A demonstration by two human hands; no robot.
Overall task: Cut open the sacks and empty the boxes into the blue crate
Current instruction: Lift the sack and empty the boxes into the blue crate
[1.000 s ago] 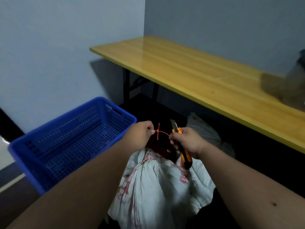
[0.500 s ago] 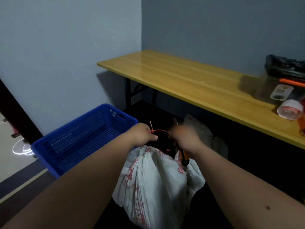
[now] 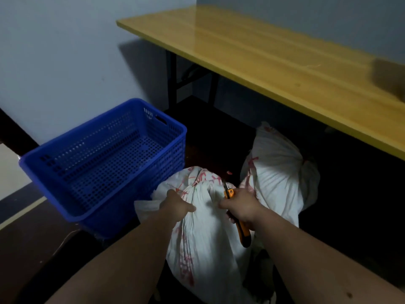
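Yellow table above second sack

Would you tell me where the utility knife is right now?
In the head view, the orange utility knife is gripped in the right hand, low and right of centre, against the near white sack.

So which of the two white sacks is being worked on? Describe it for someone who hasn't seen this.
Start at the blue crate on the floor. The near sack leans against its right wall, with the left hand and right hand gripping its gathered top. The far sack, under the wooden table, is untouched.
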